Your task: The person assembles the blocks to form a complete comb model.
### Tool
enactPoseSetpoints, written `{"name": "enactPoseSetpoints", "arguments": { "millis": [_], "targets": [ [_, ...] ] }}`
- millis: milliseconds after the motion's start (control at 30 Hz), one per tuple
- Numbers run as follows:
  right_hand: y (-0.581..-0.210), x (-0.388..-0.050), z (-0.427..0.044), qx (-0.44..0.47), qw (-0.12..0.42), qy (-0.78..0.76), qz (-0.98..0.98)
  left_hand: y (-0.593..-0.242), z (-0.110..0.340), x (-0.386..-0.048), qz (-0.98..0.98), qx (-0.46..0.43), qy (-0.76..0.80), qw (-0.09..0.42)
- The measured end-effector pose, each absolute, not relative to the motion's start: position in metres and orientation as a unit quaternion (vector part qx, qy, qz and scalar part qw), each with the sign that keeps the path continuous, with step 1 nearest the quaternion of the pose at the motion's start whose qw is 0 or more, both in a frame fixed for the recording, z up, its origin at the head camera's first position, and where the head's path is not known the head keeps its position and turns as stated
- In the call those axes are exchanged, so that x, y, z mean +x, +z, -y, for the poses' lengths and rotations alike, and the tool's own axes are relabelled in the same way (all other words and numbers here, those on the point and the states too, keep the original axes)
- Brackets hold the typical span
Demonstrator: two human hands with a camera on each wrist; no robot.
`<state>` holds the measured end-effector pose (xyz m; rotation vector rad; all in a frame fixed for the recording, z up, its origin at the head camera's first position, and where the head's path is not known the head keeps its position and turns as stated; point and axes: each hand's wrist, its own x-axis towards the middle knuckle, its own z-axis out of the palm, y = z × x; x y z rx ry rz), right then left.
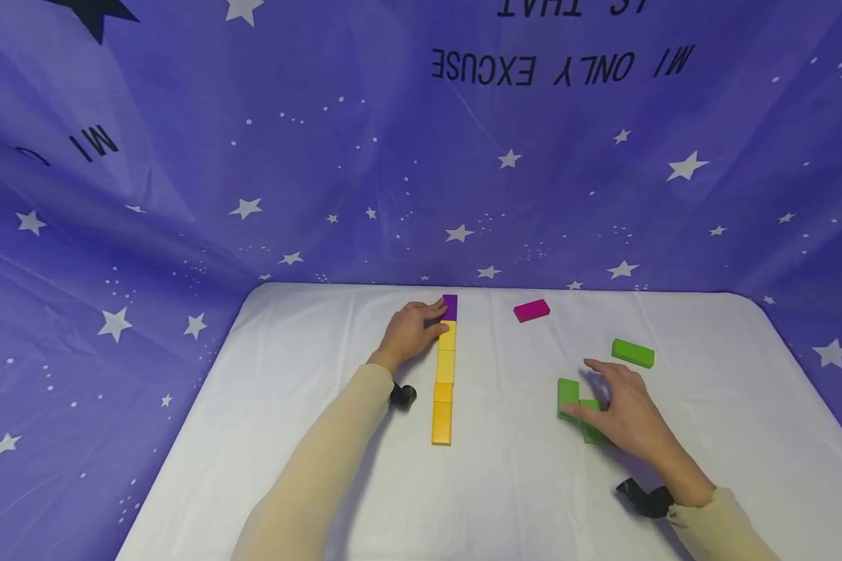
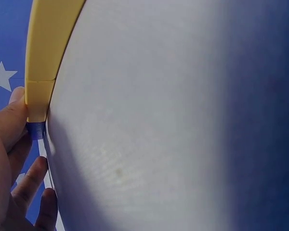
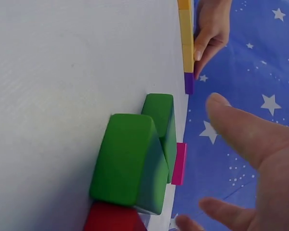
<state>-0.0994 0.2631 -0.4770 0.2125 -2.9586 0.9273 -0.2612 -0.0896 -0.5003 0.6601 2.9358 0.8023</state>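
A straight row of yellow and orange blocks (image 1: 446,366) runs along the white table, with a purple block (image 1: 450,308) at its far end. My left hand (image 1: 412,331) lies along the left side of that end; its extended fingers touch the purple block and the thumb touches the yellow one beside it. Over two green blocks (image 1: 567,397) set side by side but offset, my right hand (image 1: 627,409) hovers with thumb and fingers spread, gripping nothing. Its palm partly covers the nearer green block (image 1: 592,432). In the right wrist view a red block (image 3: 113,219) shows at the bottom edge.
A magenta block (image 1: 532,311) lies near the back of the white table (image 1: 309,335), right of the row. Another green block (image 1: 633,353) lies beyond my right hand. A purple-blue curtain with stars (image 1: 365,171) hangs behind and beside the table.
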Motion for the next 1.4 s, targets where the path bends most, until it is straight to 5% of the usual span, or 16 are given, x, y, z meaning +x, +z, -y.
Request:
{"name": "enactPoseSetpoints", "arguments": {
  "millis": [300, 933, 1400],
  "targets": [
    [-0.483, -0.098, -0.260, 0.062, -0.027, 0.275, 0.959, -0.500, 0.090, -0.262, -0.941, 0.216, 0.260, 0.012],
    [-0.489, -0.099, -0.248, 0.048, -0.012, 0.254, 0.966, -0.502, 0.089, -0.262, -0.943, 0.212, 0.256, 0.015],
    [-0.479, -0.095, -0.233, 0.088, 0.055, 0.283, 0.953, -0.501, 0.090, -0.262, -0.943, 0.212, 0.257, 0.009]
  ]
}}
